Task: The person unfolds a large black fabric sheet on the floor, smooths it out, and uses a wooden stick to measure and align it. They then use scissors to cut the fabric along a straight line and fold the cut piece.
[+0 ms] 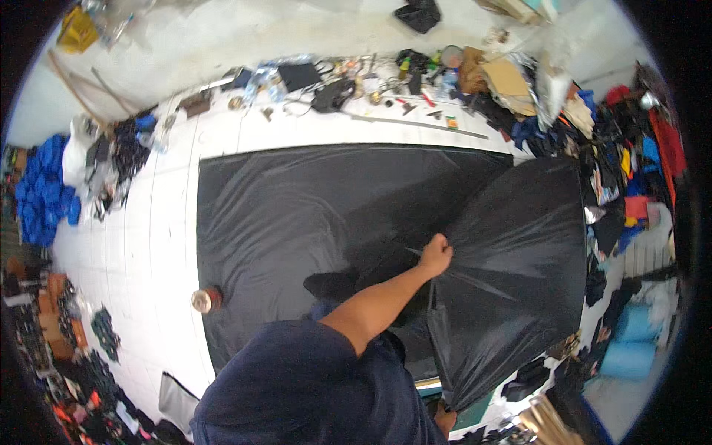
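Fabric (519,252), black, shows creases converging at the left hand (437,256), clenched on it; the right hand (445,421), partly hidden, grips its near edge.

A workshop for sheet or cloth goods is indicated by the broad white surface (163,245), over which a large black sheet (267,215) is spread. Assorted small items (409,108) and a long straight strip (420,127) are laid out along the far edge. Heaps of coloured cloth (604,167), a pile of blue material (44,193) and light blue bundles (629,360) are stacked around the sides
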Demonstrator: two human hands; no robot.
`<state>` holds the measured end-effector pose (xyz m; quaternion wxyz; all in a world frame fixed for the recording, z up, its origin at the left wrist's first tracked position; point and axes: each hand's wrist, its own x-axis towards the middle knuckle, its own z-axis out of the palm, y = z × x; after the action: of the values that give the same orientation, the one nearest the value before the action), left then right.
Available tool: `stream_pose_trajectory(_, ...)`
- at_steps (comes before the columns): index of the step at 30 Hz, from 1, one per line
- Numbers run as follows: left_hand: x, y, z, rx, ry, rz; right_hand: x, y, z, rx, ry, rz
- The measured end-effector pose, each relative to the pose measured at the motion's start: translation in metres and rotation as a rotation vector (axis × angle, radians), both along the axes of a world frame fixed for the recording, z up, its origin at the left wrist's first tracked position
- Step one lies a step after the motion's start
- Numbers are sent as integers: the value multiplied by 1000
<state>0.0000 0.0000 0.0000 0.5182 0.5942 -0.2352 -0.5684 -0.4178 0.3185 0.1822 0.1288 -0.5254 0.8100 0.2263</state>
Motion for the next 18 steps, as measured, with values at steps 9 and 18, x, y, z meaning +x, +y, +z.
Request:
stream_pose_trajectory(9, 181, -2, -27, -80, -77, -103, 224, 4, -136, -316, -16, -119)
stream_pose_trajectory(18, 310, 94, -1, -107, -218, -294, 357, 151, -213, -297, -76, -354)
